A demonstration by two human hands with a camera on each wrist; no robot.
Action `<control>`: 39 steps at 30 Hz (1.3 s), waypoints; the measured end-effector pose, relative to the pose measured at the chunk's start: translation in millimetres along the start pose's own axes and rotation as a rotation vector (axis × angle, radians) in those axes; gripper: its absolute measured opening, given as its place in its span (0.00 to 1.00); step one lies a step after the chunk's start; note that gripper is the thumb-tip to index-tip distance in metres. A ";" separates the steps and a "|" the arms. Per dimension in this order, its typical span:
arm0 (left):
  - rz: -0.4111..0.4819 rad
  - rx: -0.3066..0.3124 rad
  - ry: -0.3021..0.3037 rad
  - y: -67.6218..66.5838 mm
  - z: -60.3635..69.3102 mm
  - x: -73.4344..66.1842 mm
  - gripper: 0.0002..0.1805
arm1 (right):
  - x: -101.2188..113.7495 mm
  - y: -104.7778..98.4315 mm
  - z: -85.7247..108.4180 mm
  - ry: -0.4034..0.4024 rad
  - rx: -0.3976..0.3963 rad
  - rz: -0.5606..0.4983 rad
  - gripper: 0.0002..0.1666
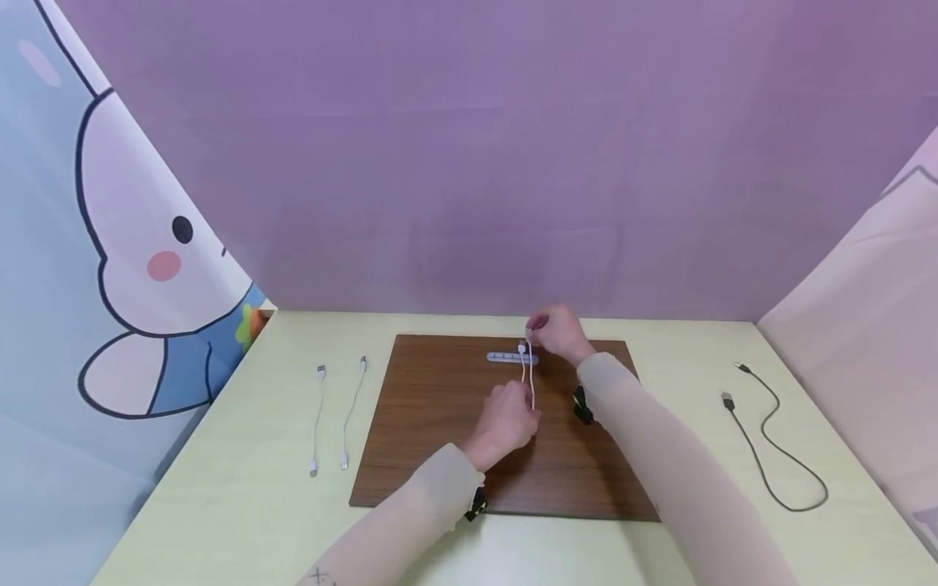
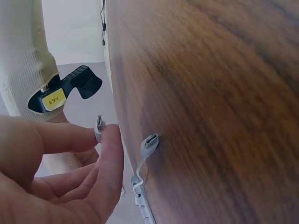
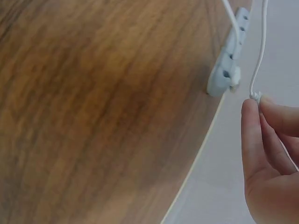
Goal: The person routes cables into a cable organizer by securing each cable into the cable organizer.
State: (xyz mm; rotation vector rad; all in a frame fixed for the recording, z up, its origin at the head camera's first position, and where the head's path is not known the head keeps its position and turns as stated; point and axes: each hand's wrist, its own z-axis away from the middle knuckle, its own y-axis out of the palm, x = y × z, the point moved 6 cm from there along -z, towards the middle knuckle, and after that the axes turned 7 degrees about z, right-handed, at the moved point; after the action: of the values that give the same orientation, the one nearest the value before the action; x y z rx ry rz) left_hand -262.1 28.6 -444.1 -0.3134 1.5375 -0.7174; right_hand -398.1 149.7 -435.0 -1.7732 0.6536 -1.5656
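Note:
A white USB cable [image 1: 532, 378] runs between both hands above a brown wooden board [image 1: 432, 415]. My left hand [image 1: 506, 419] pinches its USB-C plug [image 2: 99, 124] between thumb and finger. At the board's far edge, my right hand [image 1: 560, 335] pinches the cable's other end [image 3: 255, 96], that plug mostly covered by the fingertips. Just beside it sits a pale grey-blue cable holder strip [image 1: 501, 357] with several slots. A second white cable [image 3: 231, 18] passes through the strip near its right end; its USB-C plug [image 2: 149, 144] lies over the board near my left hand.
Two short white cables [image 1: 318, 419] [image 1: 353, 415] lie on the pale yellow table [image 1: 242, 488] left of the board. A black USB cable [image 1: 762, 472] lies curved on the right. A purple cloth [image 1: 469, 179] hangs behind the table.

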 end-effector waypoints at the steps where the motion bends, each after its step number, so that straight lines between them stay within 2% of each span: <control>1: -0.019 0.009 -0.002 1.2 -0.6 -0.1 0.13 | -1.2 1.3 -0.2 0.008 0.007 0.007 0.09; 5: -0.086 0.016 -0.005 2.8 -1.9 -0.8 0.14 | -4.7 6.4 -1.0 0.027 0.017 0.015 0.09; 8: -0.082 0.032 -0.029 4.0 -2.0 -0.1 0.14 | -6.6 8.1 -0.7 0.038 0.012 0.014 0.09; 15: -0.108 0.059 -0.039 7.7 -4.6 -2.1 0.09 | -9.0 8.9 -1.6 0.036 0.004 0.013 0.08; 19: -0.109 0.066 -0.058 9.9 -5.9 -1.0 0.09 | -9.9 9.7 -1.8 0.039 -0.002 0.012 0.07; 27: -0.043 0.094 -0.115 13.4 -3.4 1.7 0.06 | -15.3 15.6 -1.7 0.052 0.005 0.024 0.07; 30: -0.044 0.100 -0.133 14.6 -2.5 2.8 0.05 | -17.3 18.5 -1.7 0.065 0.010 0.018 0.07; 39: -0.196 0.100 -0.117 15.9 -5.6 -1.6 0.05 | -15.9 18.1 -5.5 0.064 0.047 0.049 0.06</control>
State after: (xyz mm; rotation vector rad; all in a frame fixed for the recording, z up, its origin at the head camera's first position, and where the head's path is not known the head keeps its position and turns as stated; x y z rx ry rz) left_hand -263.7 43.1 -452.8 -0.4275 1.3675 -0.9108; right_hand -404.8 149.0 -458.7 -1.6668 0.6804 -1.5979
